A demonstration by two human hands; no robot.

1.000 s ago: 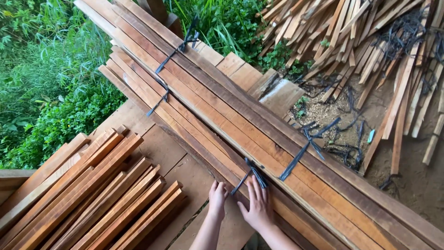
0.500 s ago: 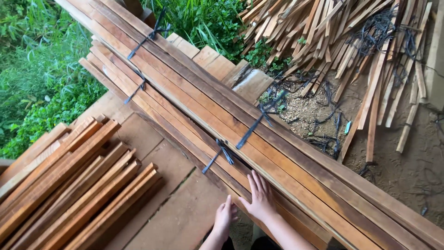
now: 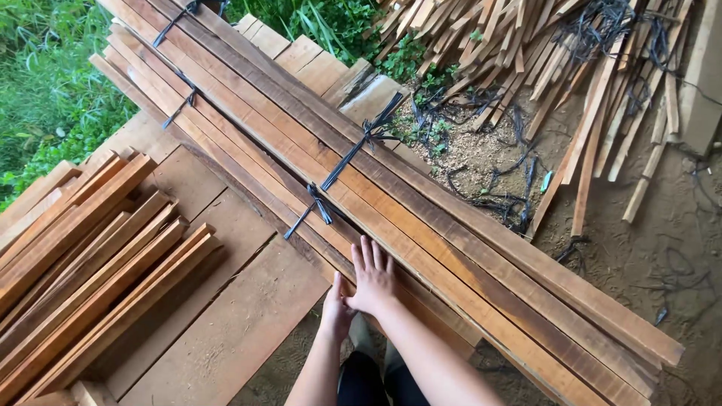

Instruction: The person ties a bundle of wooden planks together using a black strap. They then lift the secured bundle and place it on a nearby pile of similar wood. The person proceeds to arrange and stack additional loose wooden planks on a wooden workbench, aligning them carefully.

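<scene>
— What colours are seen on the planks (image 3: 421, 203)?

— Orange-brown and pale tan stripes are seen, with dark brown streaks along the edges. Black straps (image 3: 353, 150) are tied across them.

— And the sticks (image 3: 83, 263) on the left?

— A warm reddish brown is seen there. The boards (image 3: 226, 316) under them are a duller brown.

— The rest?

— The grass (image 3: 45, 90) is bright green. The dirt (image 3: 662, 248) is grey-brown, with thin black strings (image 3: 504, 195) on it.

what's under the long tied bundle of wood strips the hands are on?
The long tied bundle lies across flat boards at the near side and short plank ends at the far side. The right hand rests flat on top. Anything directly beneath its middle is covered.
</scene>
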